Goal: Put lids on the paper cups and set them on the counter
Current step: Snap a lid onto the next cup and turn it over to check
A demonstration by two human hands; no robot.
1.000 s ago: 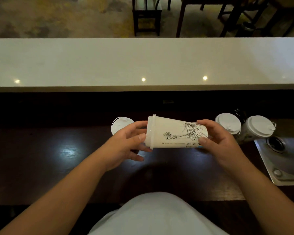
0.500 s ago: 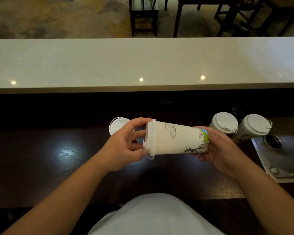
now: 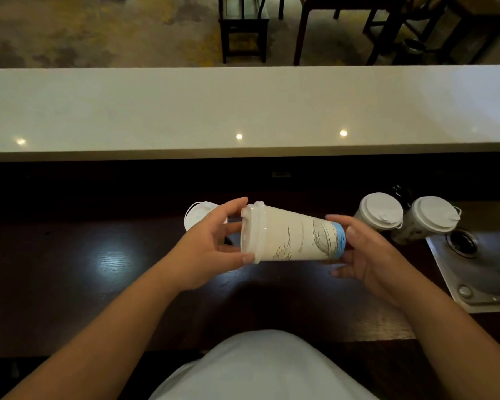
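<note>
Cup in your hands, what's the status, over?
Left hand on lid, right hand on cup base. Cup sideways. Nothing in the way.

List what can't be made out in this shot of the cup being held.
Head view only:
- Cup: lies sideways, lid facing left, so the lid's top is unseen.
- Cup's base: covered by the right hand.
- Loose lid behind the left hand: mostly hidden by its fingers.
- Sink: cut off by the right edge.
- Two lidded cups: prints too dim.

Dim scene, pale counter (image 3: 243, 111) w/ three glare spots — wide-angle bend at edges, soft focus
</note>
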